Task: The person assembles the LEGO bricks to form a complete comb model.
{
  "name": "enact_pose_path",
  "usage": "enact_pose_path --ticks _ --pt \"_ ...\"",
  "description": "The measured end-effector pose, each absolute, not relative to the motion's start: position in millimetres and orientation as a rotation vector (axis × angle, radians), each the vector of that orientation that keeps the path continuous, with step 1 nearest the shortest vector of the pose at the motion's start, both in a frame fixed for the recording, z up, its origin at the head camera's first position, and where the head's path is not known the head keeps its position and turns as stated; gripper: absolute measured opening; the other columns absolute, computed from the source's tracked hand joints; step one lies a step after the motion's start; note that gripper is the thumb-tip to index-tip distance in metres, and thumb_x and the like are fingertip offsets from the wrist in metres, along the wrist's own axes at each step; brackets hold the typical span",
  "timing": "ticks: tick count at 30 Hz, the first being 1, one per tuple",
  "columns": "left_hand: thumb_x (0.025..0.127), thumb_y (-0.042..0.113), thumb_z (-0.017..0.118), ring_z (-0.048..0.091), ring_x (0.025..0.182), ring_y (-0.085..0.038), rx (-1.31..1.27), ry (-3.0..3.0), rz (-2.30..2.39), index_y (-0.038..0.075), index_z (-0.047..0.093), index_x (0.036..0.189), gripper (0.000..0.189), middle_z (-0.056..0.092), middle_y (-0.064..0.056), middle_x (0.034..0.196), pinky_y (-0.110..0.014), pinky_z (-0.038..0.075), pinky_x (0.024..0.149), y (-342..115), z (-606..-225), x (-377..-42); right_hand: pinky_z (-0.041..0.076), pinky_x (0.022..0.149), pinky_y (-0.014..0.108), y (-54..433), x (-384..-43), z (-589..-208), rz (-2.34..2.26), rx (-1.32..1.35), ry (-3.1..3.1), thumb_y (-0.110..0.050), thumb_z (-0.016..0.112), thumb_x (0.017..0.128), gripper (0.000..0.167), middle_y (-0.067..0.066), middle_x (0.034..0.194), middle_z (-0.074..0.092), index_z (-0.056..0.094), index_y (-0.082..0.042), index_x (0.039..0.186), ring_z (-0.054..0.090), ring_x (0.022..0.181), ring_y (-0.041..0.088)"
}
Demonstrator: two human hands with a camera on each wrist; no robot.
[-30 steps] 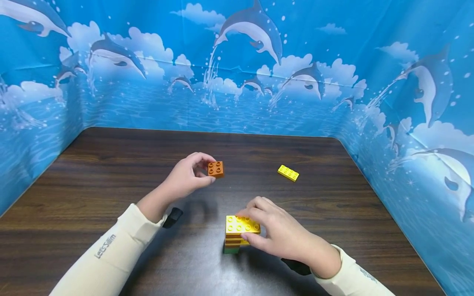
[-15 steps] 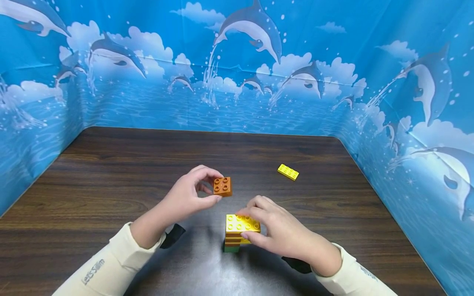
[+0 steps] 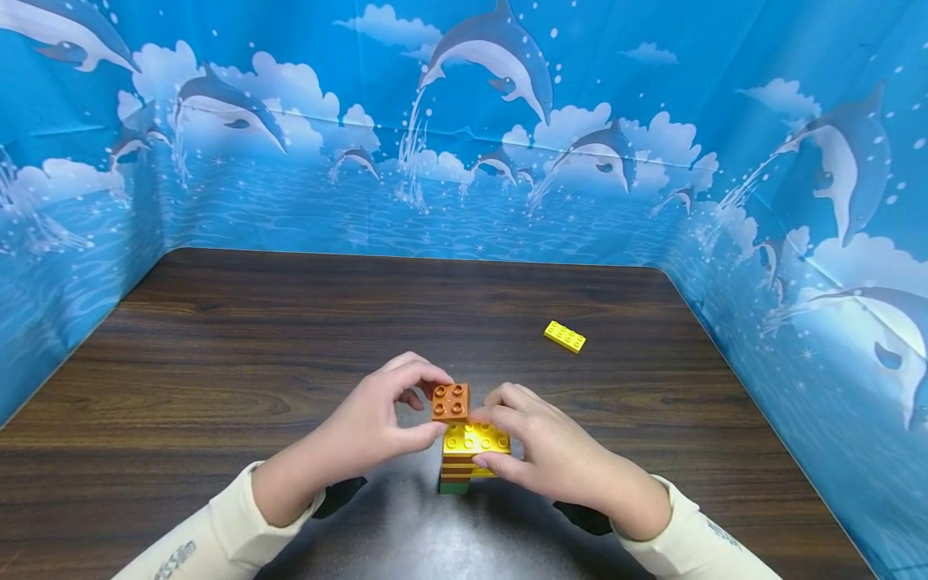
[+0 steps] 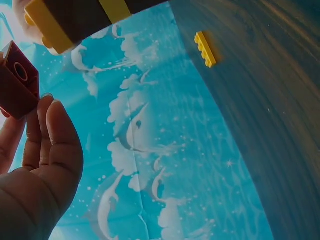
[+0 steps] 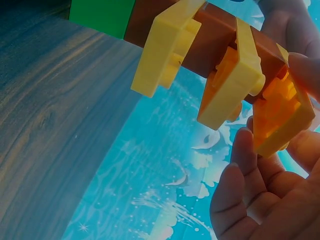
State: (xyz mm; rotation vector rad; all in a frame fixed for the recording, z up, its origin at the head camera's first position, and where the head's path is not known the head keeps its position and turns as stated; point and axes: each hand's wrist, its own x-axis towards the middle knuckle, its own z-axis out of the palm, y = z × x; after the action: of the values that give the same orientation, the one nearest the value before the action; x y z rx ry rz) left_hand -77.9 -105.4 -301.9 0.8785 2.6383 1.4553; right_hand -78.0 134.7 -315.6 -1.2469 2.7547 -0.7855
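Observation:
Between thumb and fingers, my left hand [image 3: 366, 427] pinches a brown 2x2 toy brick [image 3: 451, 403], studs up. It overlaps the far left edge of the tower's top yellow plate [image 3: 458, 439] in the head view. The left wrist view shows the brick's hollow underside [image 4: 21, 72], tilted near the tower's top. My right hand [image 3: 544, 443] grips the right end of that top plate. In the right wrist view the tower has a green brick [image 5: 102, 17] at its base, then brown bricks [image 5: 215, 42] alternating with three yellow plates [image 5: 232, 85] that jut out to one side.
A loose yellow plate [image 3: 565, 337] with studs up lies on the dark wooden table [image 3: 290, 322], beyond the right hand. A blue dolphin-print curtain [image 3: 464, 217] rises behind the table and along both sides.
My left hand has carried the brown brick toward me and to the right, from beyond the tower to its top. The right hand has kept its grip on the tower.

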Motion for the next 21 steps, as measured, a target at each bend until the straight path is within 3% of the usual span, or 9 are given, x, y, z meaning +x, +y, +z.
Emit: enact_pose_path --ticks 21 --pt "0.079 0.007 0.074 0.054 0.088 -0.011 0.933 2.611 1.402 0.013 0.064 0.109 0.033 0.057 0.005 0.101 -0.026 0.052 0.076 -100.7 -307.3 -70.5 0.048 0.074 0.023 134.5 -79.5 -315.6 -0.796 -1.244 2.768 -0.025 0.079 0.081 0.039 -0.006 0.102 0.055 0.068 -0.010 0.116 0.049 0.092 0.010"
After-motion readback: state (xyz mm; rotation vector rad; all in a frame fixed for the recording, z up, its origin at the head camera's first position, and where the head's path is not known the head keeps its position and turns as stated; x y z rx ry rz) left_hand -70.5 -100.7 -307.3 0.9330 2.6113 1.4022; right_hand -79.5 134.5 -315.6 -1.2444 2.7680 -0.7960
